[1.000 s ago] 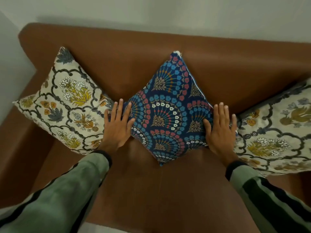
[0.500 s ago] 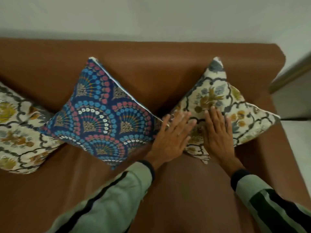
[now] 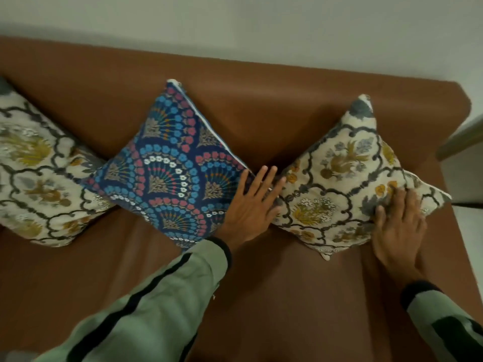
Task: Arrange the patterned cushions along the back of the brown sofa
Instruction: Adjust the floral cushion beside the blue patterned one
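Three patterned cushions lean corner-up against the back of the brown sofa (image 3: 274, 95). A cream floral cushion (image 3: 36, 176) is at the left, a blue fan-patterned cushion (image 3: 170, 168) in the middle, and another cream floral cushion (image 3: 337, 178) at the right. My left hand (image 3: 252, 205) lies flat with fingers spread in the gap between the blue cushion and the right cream one, touching the left corner of the cream one. My right hand (image 3: 397, 226) presses on that cushion's lower right side, fingers bent into the fabric.
A pale wall (image 3: 235, 24) runs behind the sofa. The sofa's right arm (image 3: 460, 226) ends beside a pale floor and a doorway edge (image 3: 462, 137). Bare brown seat (image 3: 287, 296) lies in front of the cushions.
My right hand has slid from the middle of the right cream cushion to its right side. My left hand stays at its left corner. The view has shifted slightly.
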Demonstrator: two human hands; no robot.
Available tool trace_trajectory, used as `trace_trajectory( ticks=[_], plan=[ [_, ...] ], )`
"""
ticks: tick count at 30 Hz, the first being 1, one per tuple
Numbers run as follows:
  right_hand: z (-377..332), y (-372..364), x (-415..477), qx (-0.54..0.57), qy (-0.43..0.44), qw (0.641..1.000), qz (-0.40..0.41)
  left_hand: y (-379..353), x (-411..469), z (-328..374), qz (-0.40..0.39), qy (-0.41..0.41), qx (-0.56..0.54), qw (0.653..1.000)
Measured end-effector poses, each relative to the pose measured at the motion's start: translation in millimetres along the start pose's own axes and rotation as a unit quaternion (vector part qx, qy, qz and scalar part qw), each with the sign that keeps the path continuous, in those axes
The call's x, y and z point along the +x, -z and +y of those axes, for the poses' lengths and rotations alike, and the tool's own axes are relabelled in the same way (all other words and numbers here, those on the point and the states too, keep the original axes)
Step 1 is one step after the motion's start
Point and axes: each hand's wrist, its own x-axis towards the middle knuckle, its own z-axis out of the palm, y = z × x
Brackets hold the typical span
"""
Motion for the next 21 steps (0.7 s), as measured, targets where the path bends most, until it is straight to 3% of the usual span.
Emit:
trace_trajectory(
  ticks=[2,5,9,13,17,21],
  plan=[
    [-11.0,1.2,-18.8,-0.009,0.033,0.999,0.02,6.3,-10.0,-0.7,0.02,-0.015,-0.021,0.999],
    [-97.9,-22.4,-35.8,0.003,0.161,0.987,0.01,24.4,-52.0,-65.6,0.061,0.04,-0.025,0.997],
    [-265.8,-69.7,-69.9,0.066,0.335,0.94,-0.006,51.3,-145.1,-193.3,0.034,0.146,0.043,0.988],
    [-414.9,-106.3,-108.1,0.063,0.422,0.901,-0.075,71.5,-232.8,-303.9,0.003,0.264,0.037,0.964],
    [-511.5,-141.5,-128.7,0.031,0.489,0.859,-0.148,81.7,-287.9,-380.4,-0.046,0.284,0.083,0.954],
    [-587.0,-178.1,-146.2,-0.036,0.58,0.791,-0.192,81.7,-302.5,-435.4,-0.083,0.27,0.107,0.953]
  ],
)
